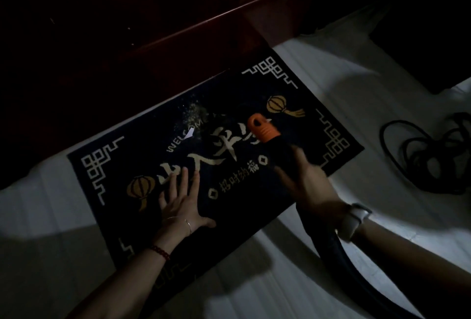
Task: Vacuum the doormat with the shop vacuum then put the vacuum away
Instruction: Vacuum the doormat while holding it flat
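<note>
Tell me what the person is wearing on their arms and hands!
The left hand has a thin shiny bangle at the wrist and a red beaded bracelet further up the arm. The right hand has a watch with a pale strap. Both forearms are bare, no sleeves showing.

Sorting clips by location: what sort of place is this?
Probably a home entryway, dimly lit: a welcome doormat lies on pale floor tiles against a dark wooden door.
</note>
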A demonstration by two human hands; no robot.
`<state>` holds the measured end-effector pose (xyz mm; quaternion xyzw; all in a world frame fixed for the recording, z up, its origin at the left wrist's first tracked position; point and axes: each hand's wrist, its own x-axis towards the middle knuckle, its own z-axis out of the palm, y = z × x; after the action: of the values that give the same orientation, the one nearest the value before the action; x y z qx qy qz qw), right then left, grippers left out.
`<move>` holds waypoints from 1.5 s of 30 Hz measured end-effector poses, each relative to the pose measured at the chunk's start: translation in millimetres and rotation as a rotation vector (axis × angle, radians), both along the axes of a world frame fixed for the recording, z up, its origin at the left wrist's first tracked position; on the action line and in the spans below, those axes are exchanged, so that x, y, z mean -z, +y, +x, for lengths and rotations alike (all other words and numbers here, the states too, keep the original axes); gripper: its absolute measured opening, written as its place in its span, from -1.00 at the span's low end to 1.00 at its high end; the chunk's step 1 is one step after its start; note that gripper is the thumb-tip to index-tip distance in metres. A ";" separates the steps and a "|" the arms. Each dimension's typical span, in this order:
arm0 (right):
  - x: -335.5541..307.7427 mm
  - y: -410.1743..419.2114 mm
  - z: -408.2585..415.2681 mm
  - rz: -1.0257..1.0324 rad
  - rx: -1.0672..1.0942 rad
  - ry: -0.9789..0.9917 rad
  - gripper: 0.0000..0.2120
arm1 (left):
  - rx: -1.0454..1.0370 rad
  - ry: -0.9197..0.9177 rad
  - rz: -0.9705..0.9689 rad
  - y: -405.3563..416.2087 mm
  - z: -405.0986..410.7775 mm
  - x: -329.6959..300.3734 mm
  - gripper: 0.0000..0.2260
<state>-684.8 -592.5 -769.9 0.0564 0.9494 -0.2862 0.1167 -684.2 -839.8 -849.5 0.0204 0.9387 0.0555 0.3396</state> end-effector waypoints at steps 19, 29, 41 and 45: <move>-2.9 41.3 21.6 -0.026 0.251 0.026 -0.56 | 0.011 -0.017 0.011 -1.4 -0.2 -6.2 0.14; -10.2 -37.5 47.4 0.025 -0.206 -0.068 -0.50 | -0.009 -0.009 0.011 -1.0 -0.3 -6.1 0.16; -12.8 -43.7 32.9 -0.040 -0.154 -0.065 -0.52 | -0.034 0.011 0.054 -3.8 2.3 -2.9 0.17; -12.0 -31.8 21.2 0.035 -0.094 0.021 -0.52 | -0.026 0.028 0.054 -5.7 2.8 -2.3 0.14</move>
<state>-663.6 -624.3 -757.9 0.0109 0.9571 -0.2641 0.1190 -681.4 -845.5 -847.3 0.0180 0.9416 0.0852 0.3252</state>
